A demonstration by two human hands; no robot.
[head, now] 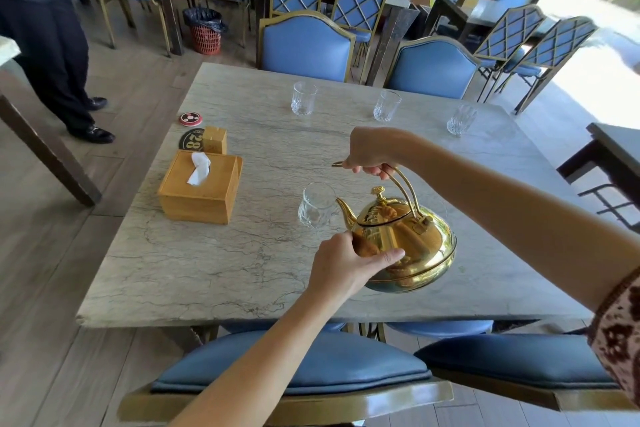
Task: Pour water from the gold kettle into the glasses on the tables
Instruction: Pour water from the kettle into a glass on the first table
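Tilting the gold kettle [403, 246] toward the near glass [317, 206], the right hand [369, 152] clenches its handle while the left hand [341, 265] steadies the body. No water shows yet; next comes more tilt, spout kept over the rim.

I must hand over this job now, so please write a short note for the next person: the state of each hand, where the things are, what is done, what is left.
Right hand: gripping the kettle by its handle, held above the table.
Left hand: steadying the kettle's body.
Spout points at the near glass, just beside its rim; no water stream visible.
Three far glasses: left, middle, right.
Done: cannot tell; no glass looks clearly filled.
Left: probably pour the near glass, then the three far ones.
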